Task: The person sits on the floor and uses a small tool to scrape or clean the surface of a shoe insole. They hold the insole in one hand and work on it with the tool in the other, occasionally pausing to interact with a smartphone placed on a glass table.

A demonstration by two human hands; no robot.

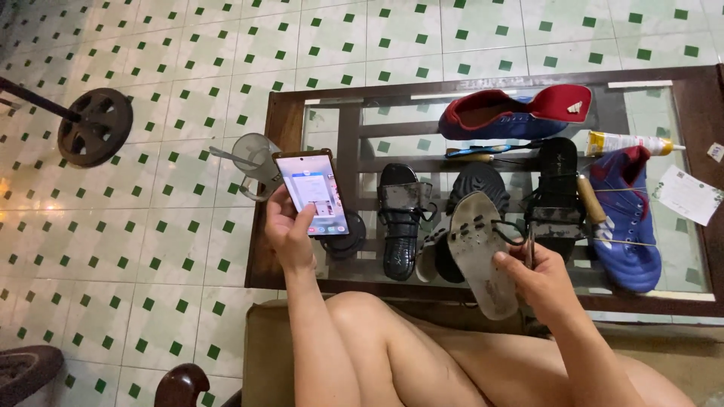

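Note:
My left hand (288,230) holds a smartphone (314,193) with its lit screen facing up, thumb on the screen, over the left end of a glass-topped wooden table (275,128). My right hand (537,275) grips a worn grey sandal (477,249) turned sole up, together with a thin dark tool between the fingers. Black sandals (401,218) lie on the glass beside it. My bare legs show below.
On the table lie a blue and red sports shoe (513,113), another blue shoe (630,226), a black sandal (556,188), a glue tube (630,143), a wooden-handled tool (590,200) and a paper card (686,194). A clear cup (255,160) stands at the left. A wheel (96,126) rests on the tiled floor.

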